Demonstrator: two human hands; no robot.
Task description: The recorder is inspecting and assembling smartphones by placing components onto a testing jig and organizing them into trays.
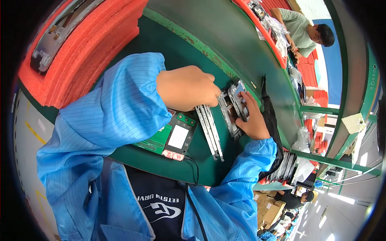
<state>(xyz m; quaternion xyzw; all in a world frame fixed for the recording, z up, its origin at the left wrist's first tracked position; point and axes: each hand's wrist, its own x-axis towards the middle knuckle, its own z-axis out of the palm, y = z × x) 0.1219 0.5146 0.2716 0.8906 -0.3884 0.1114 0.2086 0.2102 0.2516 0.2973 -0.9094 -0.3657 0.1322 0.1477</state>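
My left hand (187, 88) is closed, back of the hand up, over the upper ends of thin silvery phone frames (209, 132) standing on edge side by side. Its fingertips hide just what they pinch. Beside it, my right hand (253, 118) has thumb and fingers curled round a phone frame (237, 98) with a bluish-grey face. Another phone frame (228, 114) leans right next to that one, between my two hands.
A green and black test board (161, 138) with a white panel and cable lies left of the frames. Red foam trays (92, 48) are stacked at far left, holding a phone frame. A black strap or cloth (271, 132) lies right. Across the metal divider (209, 28), another person (301, 34) works.
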